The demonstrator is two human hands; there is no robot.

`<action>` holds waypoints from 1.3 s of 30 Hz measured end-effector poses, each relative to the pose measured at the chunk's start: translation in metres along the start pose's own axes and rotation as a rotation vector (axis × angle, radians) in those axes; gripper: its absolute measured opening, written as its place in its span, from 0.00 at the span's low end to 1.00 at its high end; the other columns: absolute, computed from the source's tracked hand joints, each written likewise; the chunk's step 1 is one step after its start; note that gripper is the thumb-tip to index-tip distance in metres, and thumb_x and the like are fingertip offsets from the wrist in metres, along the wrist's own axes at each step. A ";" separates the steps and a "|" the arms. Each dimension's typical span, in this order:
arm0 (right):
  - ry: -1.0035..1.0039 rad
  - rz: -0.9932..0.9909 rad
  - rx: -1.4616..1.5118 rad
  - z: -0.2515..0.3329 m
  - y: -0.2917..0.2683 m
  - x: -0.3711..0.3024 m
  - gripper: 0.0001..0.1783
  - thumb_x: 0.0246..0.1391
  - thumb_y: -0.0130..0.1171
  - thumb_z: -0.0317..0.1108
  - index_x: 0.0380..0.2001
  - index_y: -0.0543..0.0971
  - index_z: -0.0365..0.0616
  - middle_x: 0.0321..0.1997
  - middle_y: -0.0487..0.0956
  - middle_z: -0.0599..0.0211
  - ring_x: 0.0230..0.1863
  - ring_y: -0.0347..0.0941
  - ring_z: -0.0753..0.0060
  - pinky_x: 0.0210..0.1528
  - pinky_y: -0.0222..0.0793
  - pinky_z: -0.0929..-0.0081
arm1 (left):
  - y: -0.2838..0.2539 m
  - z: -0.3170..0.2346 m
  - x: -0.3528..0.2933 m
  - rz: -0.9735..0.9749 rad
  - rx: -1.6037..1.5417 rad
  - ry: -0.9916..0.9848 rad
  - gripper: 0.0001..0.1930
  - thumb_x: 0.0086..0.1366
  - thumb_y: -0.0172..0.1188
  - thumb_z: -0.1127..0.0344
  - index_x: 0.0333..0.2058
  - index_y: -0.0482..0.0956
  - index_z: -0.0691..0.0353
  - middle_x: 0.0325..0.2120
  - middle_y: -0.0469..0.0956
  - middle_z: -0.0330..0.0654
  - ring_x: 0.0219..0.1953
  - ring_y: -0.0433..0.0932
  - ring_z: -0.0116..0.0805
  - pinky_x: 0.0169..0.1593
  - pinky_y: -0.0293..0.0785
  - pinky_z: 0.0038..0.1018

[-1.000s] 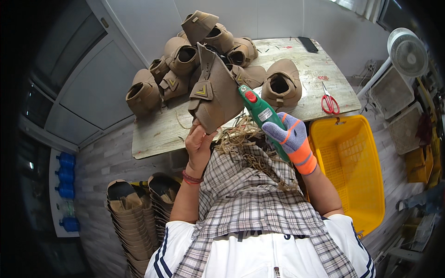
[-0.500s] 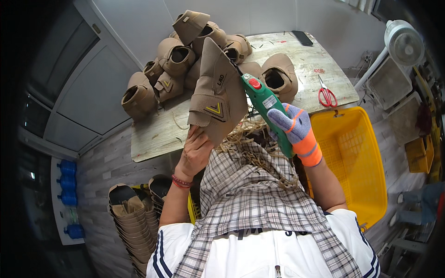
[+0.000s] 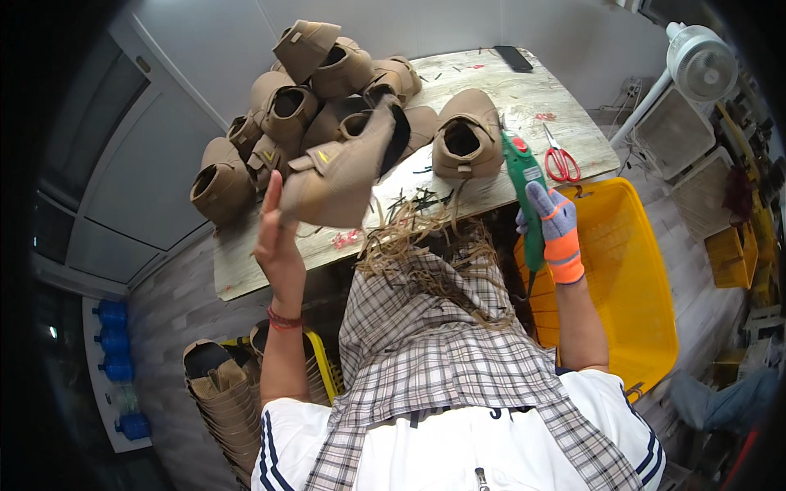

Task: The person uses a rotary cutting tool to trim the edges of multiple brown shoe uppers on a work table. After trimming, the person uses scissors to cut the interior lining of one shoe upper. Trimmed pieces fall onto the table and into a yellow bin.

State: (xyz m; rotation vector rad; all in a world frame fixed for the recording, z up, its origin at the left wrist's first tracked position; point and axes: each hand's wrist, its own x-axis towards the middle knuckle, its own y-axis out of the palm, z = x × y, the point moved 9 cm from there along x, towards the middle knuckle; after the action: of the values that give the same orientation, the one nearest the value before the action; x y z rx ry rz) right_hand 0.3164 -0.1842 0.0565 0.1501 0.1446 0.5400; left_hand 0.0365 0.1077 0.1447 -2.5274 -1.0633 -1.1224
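My left hand (image 3: 279, 237), bare with a red bracelet, is raised at the table's front left with fingers stretched out. Right beside it, a tan shoe upper (image 3: 340, 192) with a strap and yellow mark is tilted and blurred by motion; the fingers do not look closed on it. My right hand (image 3: 553, 233), in a grey and orange glove, grips a green handheld power tool (image 3: 528, 192) with a red switch. The tool points away from me, clear of the upper. Another upper (image 3: 467, 135) stands on the table between the hands.
Tan uppers (image 3: 286, 106) are piled on the table's left. Red-handled scissors (image 3: 562, 164) and a phone (image 3: 513, 58) lie on the right. Scrap strips (image 3: 409, 233) cover my lap. A yellow basket (image 3: 647, 270) stands at right, stacked uppers (image 3: 225, 409) at lower left.
The upper has moved left and tipped toward the pile, and my left fingers have straightened from their hold on it. The green tool has moved right, away from the upper's edge.
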 end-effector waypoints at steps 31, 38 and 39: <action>-0.365 -0.458 -1.584 -0.075 -0.213 0.209 0.24 0.54 0.57 0.51 0.46 0.80 0.44 0.43 0.80 0.53 0.48 0.73 0.51 0.52 0.69 0.60 | -0.249 0.129 -0.083 -0.272 1.609 -0.410 0.22 0.62 0.59 0.58 0.52 0.73 0.65 0.53 0.72 0.51 0.58 0.66 0.50 0.62 0.59 0.43; -0.263 -0.386 -1.716 -0.074 -0.199 0.217 0.26 0.54 0.57 0.52 0.49 0.78 0.46 0.48 0.78 0.52 0.48 0.74 0.50 0.52 0.69 0.59 | -0.191 0.215 -0.050 0.251 1.400 -0.417 0.40 0.64 0.51 0.42 0.64 0.57 0.66 0.66 0.54 0.55 0.70 0.48 0.49 0.71 0.42 0.40; -0.306 -0.371 -1.694 -0.073 -0.196 0.218 0.26 0.54 0.57 0.52 0.49 0.78 0.46 0.48 0.78 0.51 0.48 0.74 0.49 0.52 0.69 0.59 | -0.200 0.225 -0.043 0.216 1.420 -0.437 0.41 0.64 0.51 0.41 0.65 0.56 0.66 0.67 0.52 0.55 0.70 0.46 0.49 0.71 0.41 0.40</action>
State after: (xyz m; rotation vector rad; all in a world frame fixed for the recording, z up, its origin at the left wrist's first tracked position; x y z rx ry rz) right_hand 0.5860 -0.2289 -0.0711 -1.4156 -0.5936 0.1254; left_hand 0.0114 0.3253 -0.0666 -1.5751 -1.0265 0.3094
